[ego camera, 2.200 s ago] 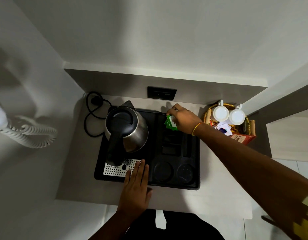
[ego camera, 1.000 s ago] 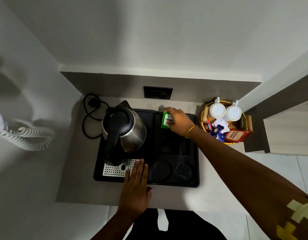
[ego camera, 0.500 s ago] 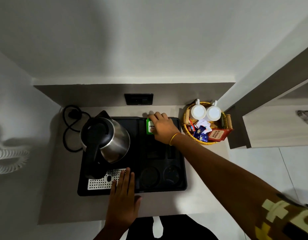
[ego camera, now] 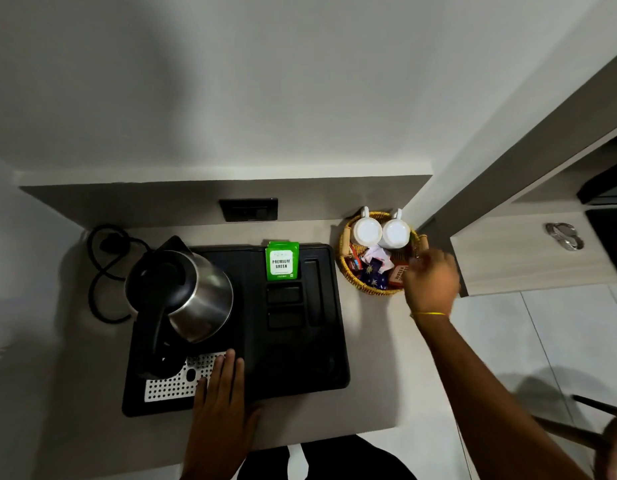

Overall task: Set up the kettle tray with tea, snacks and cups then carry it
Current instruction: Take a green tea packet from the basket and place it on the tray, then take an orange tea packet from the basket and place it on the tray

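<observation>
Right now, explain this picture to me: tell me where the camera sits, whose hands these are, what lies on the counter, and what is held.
One camera, worn on a person's head, looks down at their bare hands. On the counter sits a black tray with a steel kettle and green tea packets in a rear slot. Beside it, a basket holds two white cups and snack packets. The left hand lies flat on the tray's front edge. The right hand reaches over the basket; it is blurred, so its grip is unclear.

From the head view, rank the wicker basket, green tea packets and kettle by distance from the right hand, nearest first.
1. Wicker basket, directly under the right hand, at the counter's right end.
2. Green tea packets, in the tray's back compartment.
3. Kettle, on the tray's left side.
</observation>
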